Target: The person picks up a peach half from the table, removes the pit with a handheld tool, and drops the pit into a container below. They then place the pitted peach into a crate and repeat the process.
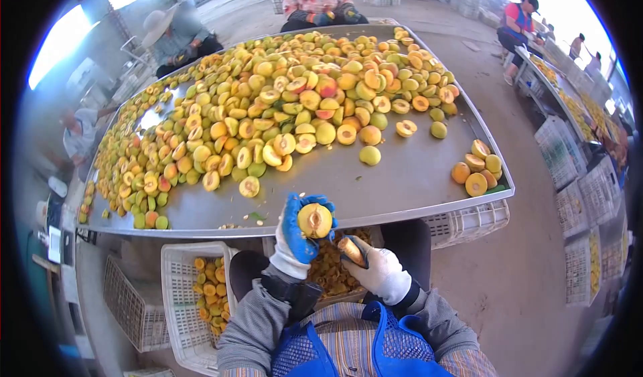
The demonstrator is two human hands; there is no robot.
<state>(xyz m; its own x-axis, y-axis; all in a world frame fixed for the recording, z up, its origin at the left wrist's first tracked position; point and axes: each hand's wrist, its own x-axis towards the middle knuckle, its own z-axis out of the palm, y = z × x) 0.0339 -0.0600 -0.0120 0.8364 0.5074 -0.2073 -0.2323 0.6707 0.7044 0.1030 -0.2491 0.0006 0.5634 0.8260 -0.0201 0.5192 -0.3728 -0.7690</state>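
Note:
My left hand (299, 233), in a blue-and-white glove, grips a halved peach (315, 220) with its cut face toward me, just below the near edge of the metal table (402, 183). My right hand (375, 264), in a white glove, is closed on a small tool with a brownish end (351, 250), a little below and to the right of the peach half. Both hands hover over a crate of peach pits and scraps (329, 274) between my knees.
A big heap of whole and halved peaches (281, 109) covers the table's far and left parts. A small pile of halves (477, 169) lies at the right corner. White crates (194, 296) stand under the table. Other people sit at the far edge and at tables on the right.

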